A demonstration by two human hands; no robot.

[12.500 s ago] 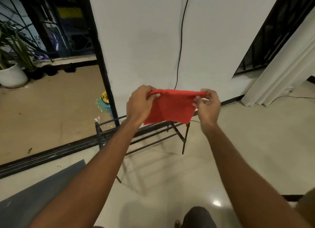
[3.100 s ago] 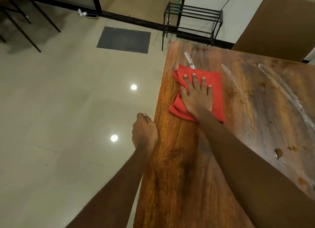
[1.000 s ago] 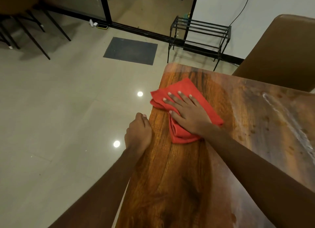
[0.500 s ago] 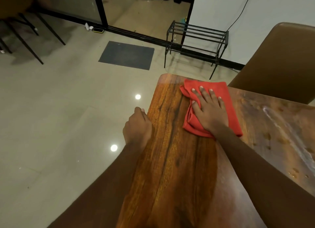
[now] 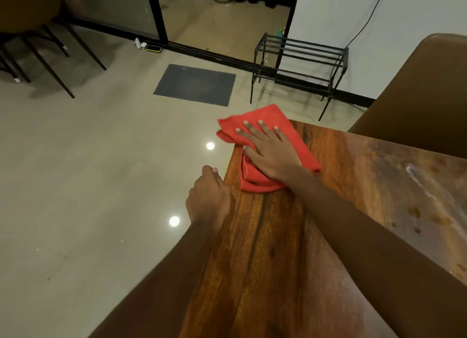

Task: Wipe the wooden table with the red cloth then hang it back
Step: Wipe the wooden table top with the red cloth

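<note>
The red cloth [image 5: 298, 138] lies folded on the far left corner of the wooden table [image 5: 273, 249], with part of it hanging past the corner. My right hand [image 5: 267, 148] presses flat on the cloth, fingers straight and spread. My left hand [image 5: 208, 195] rests at the table's left edge with its fingers curled down over the edge; what they touch below is hidden. Pale streaks and spots mark the table's right side.
A black metal rack [image 5: 300, 67] stands by the white wall beyond the table. A brown chair back [image 5: 424, 97] rises at the far right. A dark floor mat [image 5: 194, 84] lies on the tiled floor, chair legs [image 5: 50, 57] at far left.
My right hand has slid the cloth leftward to the table's far left corner, so it now overhangs the edge. My left hand stays at the table's edge.
</note>
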